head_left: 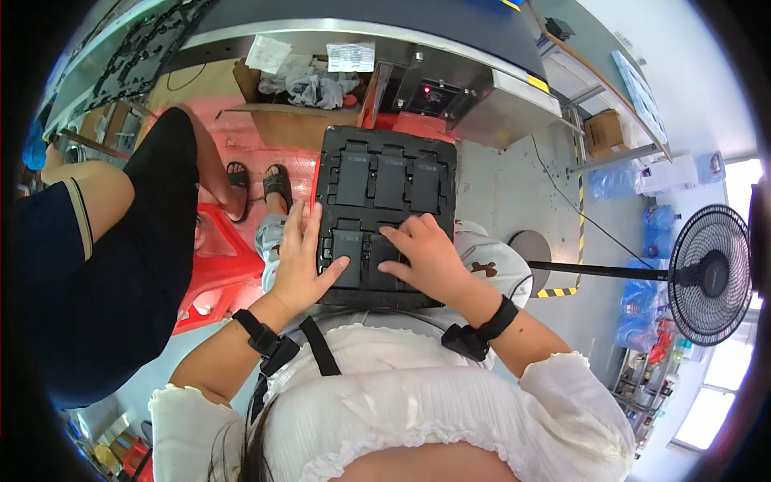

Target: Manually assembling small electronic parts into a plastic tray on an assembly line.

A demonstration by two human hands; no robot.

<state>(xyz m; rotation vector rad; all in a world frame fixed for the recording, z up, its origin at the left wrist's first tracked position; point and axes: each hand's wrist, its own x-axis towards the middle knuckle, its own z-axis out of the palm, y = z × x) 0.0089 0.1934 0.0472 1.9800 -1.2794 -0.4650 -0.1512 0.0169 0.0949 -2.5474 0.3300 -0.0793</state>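
Note:
A black moulded tray (382,214) lies across my lap with flat black rectangular pieces in its compartments. Three pieces show in the far row, the middle one (391,178) among them. My left hand (299,261) is at the tray's left edge, fingers stretched along the rim, thumb reaching over the near-left piece (347,245). Over the near row, my right hand (426,257) has its thumb and bent index finger apart, with their tips at the near-middle piece (383,255). No grip on that piece shows. The near-right compartment is hidden under this hand.
A metal-edged bench (345,30) runs across the far side. Beneath it is an open cardboard box (293,128) with plastic bags. Close on the left sits another person (96,265), near a red stool (217,265). A black fan (711,275) stands at the right.

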